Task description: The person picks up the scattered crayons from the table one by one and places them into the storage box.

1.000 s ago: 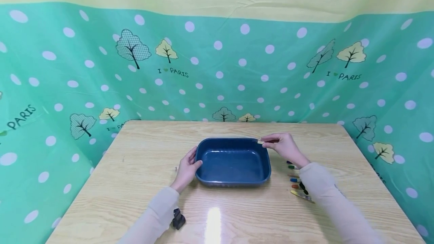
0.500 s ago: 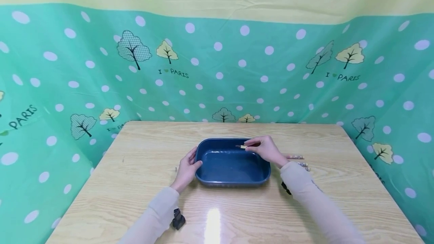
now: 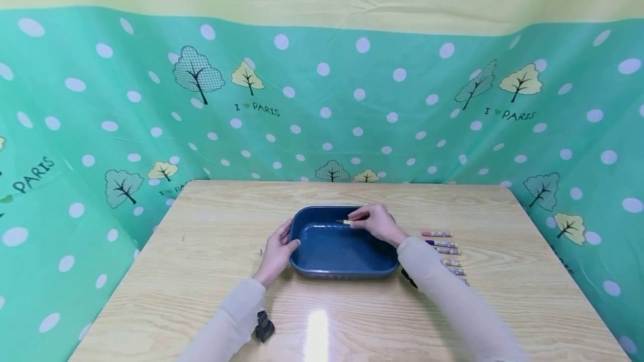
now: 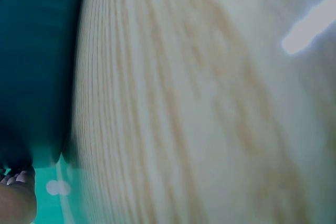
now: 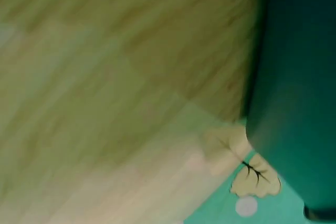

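The left grip (image 3: 275, 251) is clamped on the left wall of a blue basin (image 3: 347, 247), thumb over the rim and fingers around the outside. The basin sits upright on the pale wood-grain counter (image 3: 226, 211), its long side running left to right. The right grip (image 3: 376, 222) is closed in a pinch on a small stick (image 3: 346, 222) with a dark tip and a pale body. That stick points left, over the inside of the basin and near the back wall; whether it touches the basin I cannot tell.

To the right of the basin, 6 crayon-like sticks (image 3: 445, 251) show in a row, some partly covered by the right sleeve (image 3: 443, 295). The left sleeve (image 3: 226, 317) reaches in at the front, with a black device (image 3: 264, 327) at the wrist. A green dotted curtain (image 3: 322, 99) with printed trees hangs behind. Both wrist views show the basin's outer wall close by; the right wrist view is blurred.
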`<state>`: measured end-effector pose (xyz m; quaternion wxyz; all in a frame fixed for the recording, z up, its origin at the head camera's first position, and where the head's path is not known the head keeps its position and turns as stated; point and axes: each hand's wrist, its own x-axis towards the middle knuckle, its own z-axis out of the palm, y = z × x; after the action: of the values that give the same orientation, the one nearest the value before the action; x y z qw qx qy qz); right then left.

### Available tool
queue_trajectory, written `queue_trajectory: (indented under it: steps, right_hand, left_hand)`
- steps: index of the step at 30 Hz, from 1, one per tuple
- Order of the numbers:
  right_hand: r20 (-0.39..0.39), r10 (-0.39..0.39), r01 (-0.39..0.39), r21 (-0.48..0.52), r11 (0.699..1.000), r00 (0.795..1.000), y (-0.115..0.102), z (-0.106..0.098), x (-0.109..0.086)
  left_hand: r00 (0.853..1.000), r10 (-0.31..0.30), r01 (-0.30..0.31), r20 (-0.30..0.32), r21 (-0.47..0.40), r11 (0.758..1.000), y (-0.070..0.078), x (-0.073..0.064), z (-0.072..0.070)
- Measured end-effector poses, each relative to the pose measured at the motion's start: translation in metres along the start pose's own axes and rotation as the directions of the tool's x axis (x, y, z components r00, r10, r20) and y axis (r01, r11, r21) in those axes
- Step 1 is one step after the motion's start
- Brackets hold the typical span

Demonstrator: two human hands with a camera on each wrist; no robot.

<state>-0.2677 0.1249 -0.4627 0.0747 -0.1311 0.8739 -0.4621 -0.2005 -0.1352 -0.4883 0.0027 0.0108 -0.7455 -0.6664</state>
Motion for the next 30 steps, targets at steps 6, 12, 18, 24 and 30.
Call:
queue_trajectory:
  steps: [6, 12, 18, 24, 30]
  right_hand:
    - [-0.031, 0.059, -0.06, -0.057, 0.997, 0.998, 0.001, 0.007, 0.002]
    - [-0.018, 0.013, -0.016, -0.154, 0.988, 1.0, 0.003, 0.011, 0.001]
    - [-0.012, -0.018, 0.015, -0.226, 0.974, 1.0, 0.003, 0.013, 0.001]
    - [0.001, -0.042, 0.042, -0.234, 0.971, 0.999, 0.003, 0.014, 0.0]
    - [0.006, -0.03, 0.031, -0.185, 0.982, 1.0, 0.0, 0.013, 0.0]
  left_hand:
    - [1.0, -0.018, 0.018, -0.004, -0.003, 1.0, 0.0, -0.001, 0.002]
    - [1.0, -0.02, 0.02, -0.007, -0.003, 1.0, -0.001, -0.001, 0.001]
    - [1.0, -0.011, 0.011, 0.004, 0.003, 1.0, -0.003, -0.001, 0.0]
    - [1.0, -0.012, 0.012, 0.002, 0.003, 1.0, -0.004, -0.001, 0.0]
    - [1.0, -0.006, 0.006, 0.002, -0.009, 1.0, -0.002, 0.0, -0.001]
